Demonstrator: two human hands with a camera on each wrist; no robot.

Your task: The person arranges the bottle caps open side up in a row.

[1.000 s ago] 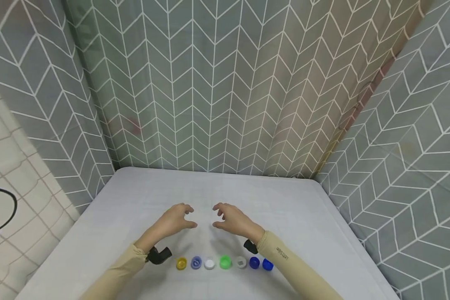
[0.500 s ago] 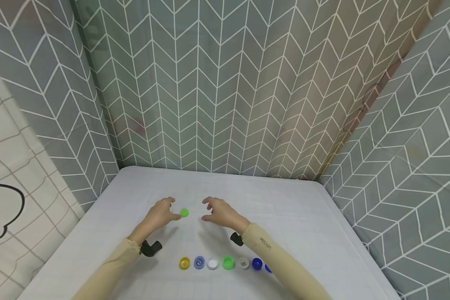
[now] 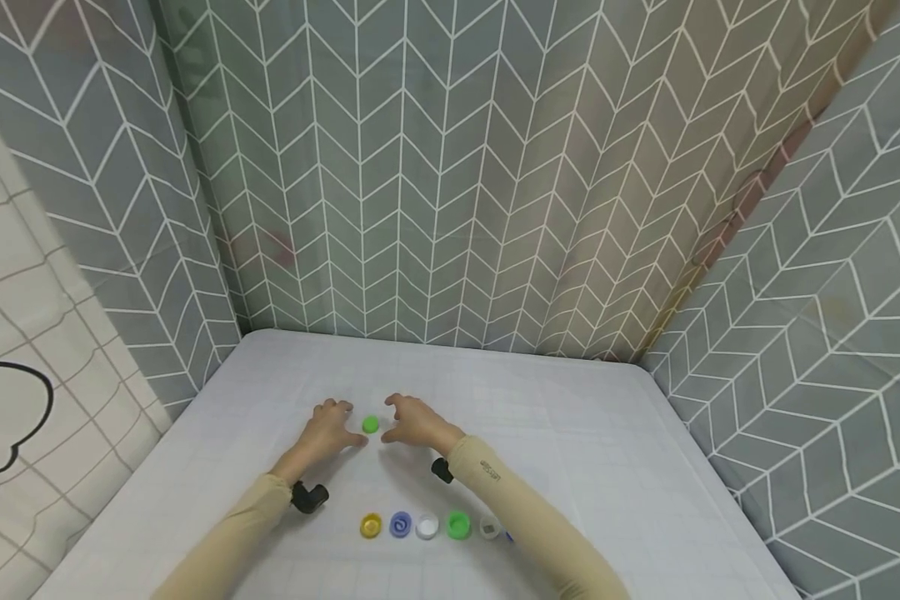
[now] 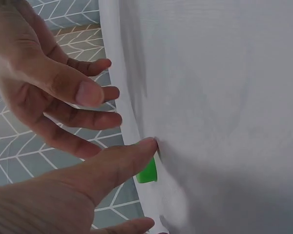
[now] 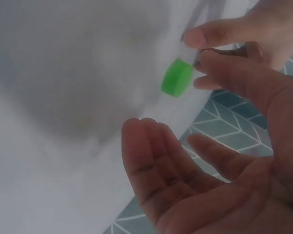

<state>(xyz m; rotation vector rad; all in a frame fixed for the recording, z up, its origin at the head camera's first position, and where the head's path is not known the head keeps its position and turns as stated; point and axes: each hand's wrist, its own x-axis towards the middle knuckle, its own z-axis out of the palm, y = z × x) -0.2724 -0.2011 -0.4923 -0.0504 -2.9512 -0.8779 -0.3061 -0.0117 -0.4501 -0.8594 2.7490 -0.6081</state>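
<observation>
A small bright green bottle cap sits on the white table between my two hands. My left hand is just left of it, its thumb and fingers spread in a loose curve, holding nothing. To the cap's right, my right hand has the same loose curve and nothing in its grasp. In the left wrist view, the left thumb partly covers the green cap. From the right wrist, the cap shows apart from the right fingers. Whether the left thumb touches it, I cannot tell.
Nearer me lies a row of caps: yellow, light blue, white, green and greyish white. A dark blue one is mostly hidden by the right forearm. Patterned curtains surround the table.
The single green cap, out of sight a second ago, came into view beside my left hand as that hand moved left. My right hand has moved left towards the cap, its forearm covering more of the row.
</observation>
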